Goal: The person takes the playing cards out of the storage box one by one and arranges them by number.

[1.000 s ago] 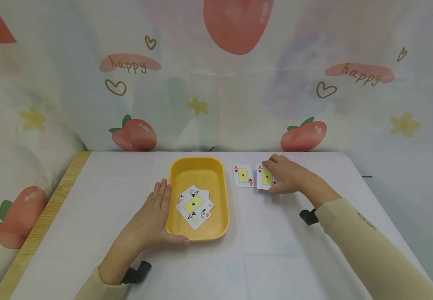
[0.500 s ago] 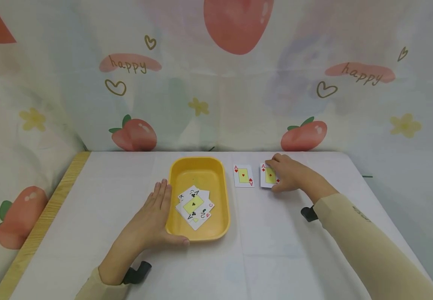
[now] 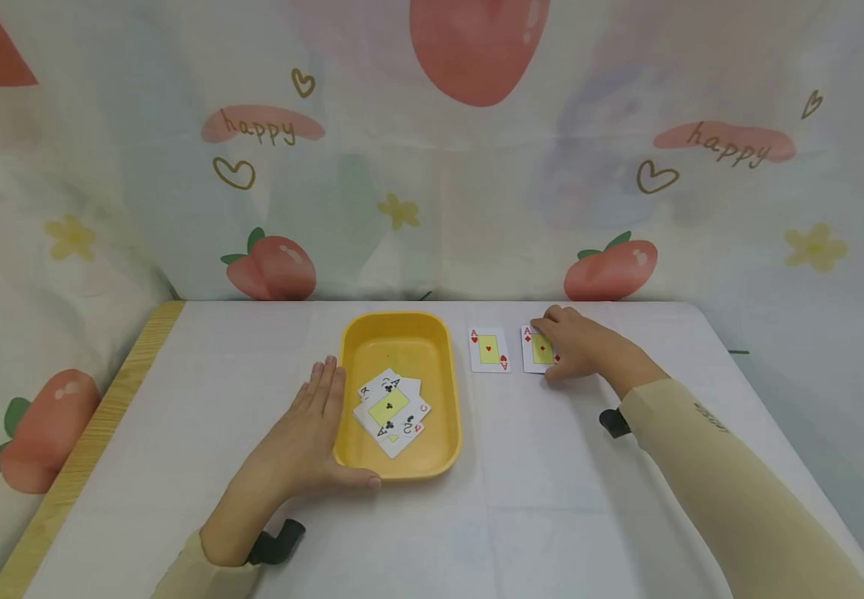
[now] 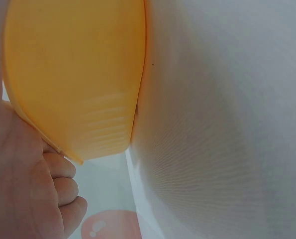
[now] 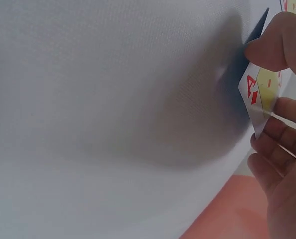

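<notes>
My right hand (image 3: 585,345) pinches the ace of diamonds (image 3: 540,349) between thumb and fingers, low over the white cloth. In the right wrist view that playing card (image 5: 260,92) is tilted, with shadow beneath its edge. Just left of it the ace of hearts (image 3: 489,350) lies face up on the cloth. My left hand (image 3: 300,437), fingers straight, rests against the left side of the yellow tray (image 3: 449,391), its thumb at the near edge. Several playing cards (image 3: 390,408) lie in a loose pile inside, the ace of clubs on top.
A white cloth (image 3: 521,499) covers the table, and a strip of bare wood (image 3: 95,433) shows along its left side. Behind stands a printed fabric backdrop (image 3: 439,166) with peaches and hearts.
The right hand has moved slightly right with the ace of diamonds, widening the gap to the ace of hearts, and the card lies flatter. The left hand stays at the tray.
</notes>
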The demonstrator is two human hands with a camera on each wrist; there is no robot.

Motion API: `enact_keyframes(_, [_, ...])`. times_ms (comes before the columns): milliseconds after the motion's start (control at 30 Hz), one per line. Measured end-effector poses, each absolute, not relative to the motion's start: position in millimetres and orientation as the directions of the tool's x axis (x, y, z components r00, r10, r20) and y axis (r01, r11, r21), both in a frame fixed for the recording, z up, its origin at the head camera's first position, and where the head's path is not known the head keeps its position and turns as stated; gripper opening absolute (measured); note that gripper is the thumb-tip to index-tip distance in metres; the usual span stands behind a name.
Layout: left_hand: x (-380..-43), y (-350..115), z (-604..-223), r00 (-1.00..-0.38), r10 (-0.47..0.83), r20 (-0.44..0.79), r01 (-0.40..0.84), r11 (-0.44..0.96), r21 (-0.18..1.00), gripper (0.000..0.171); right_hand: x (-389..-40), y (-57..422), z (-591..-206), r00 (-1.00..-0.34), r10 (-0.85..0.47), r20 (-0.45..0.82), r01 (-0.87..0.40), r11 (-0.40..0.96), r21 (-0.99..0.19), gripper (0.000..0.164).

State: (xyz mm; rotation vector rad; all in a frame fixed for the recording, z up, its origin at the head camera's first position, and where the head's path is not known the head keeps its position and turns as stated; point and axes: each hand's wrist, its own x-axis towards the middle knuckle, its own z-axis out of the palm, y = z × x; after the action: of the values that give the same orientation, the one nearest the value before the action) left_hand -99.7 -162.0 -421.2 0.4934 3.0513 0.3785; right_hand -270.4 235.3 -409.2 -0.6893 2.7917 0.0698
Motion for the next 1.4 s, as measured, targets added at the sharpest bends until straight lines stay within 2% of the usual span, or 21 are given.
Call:
enact_keyframes(800, [-98,-162,-422,-0.944,0.329,0.025,0.325,0.915,0.241,0.142,-272,230,-412,-0.848,-0.426,-0.315,-0.441,0.897,-0.025,0.085])
enact_keyframes(1200, [-99,-162,-420,-0.946,0.323,0.018,0.318,0.916,0.247,0.141,-250,199,-400,-0.846,-0.485,-0.219,-0.440,0.869,-0.225,0.077])
enact_keyframes(1400, [-100,-162,-422,-0.950,0.313,0.008,0.305,0.920,0.246,0.141,-237,177,-389,-0.824,-0.537,-0.182,-0.486,0.834,-0.262,0.074])
